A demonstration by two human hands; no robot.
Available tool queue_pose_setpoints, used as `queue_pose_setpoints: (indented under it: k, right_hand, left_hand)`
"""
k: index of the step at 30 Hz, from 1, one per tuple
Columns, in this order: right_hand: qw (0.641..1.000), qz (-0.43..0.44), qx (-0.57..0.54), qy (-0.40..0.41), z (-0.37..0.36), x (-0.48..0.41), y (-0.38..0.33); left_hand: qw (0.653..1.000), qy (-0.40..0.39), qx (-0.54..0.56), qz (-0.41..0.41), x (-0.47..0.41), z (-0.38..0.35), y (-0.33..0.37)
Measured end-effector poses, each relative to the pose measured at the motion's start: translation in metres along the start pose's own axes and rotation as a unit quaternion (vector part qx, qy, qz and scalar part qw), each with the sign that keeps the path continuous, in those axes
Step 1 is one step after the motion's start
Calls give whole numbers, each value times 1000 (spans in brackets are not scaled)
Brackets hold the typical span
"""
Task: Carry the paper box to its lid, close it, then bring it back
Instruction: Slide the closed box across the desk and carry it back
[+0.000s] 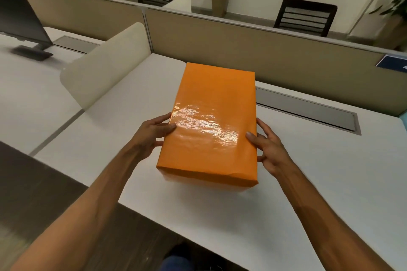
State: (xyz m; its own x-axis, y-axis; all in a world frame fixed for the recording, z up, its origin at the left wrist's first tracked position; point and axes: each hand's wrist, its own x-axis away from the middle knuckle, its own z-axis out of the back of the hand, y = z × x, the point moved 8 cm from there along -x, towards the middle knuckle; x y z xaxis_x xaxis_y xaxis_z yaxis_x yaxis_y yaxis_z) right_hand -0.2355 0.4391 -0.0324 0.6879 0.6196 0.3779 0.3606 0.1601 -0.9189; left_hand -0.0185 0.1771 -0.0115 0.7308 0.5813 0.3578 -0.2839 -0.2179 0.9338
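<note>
With my left hand point(154, 133) and right hand point(267, 149) gripping the sides of the orange box point(211, 125), apparently already lidded, at the desk point(308, 182) centre, carrying it back seems next.

Monitor point(19, 11) cut off at left edge — blue sign point(394, 62) at right.

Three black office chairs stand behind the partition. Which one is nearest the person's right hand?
The rightmost chair, directly beyond the right hand; the other two stand further left.
</note>
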Motion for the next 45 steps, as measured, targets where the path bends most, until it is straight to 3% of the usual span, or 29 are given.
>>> queue_pose_setpoints:
  k: [14,26,35,45]
  right_hand:
    - [1000,1,-14,14,-139,-125,-26]
    - [998,-12,-51,44,-278,-262,-40]
    - [996,-6,-49,70,-327,-331,-54]
    - [995,5,-32,90,-338,-349,-56]
  left_hand:
    - [997,70,-2,-20,-116,145,38]
    - [994,38,-102,-8,-274,283,98]
    - [993,31,-109,12,-352,330,114]
    - [994,21,-101,22,-377,341,109]
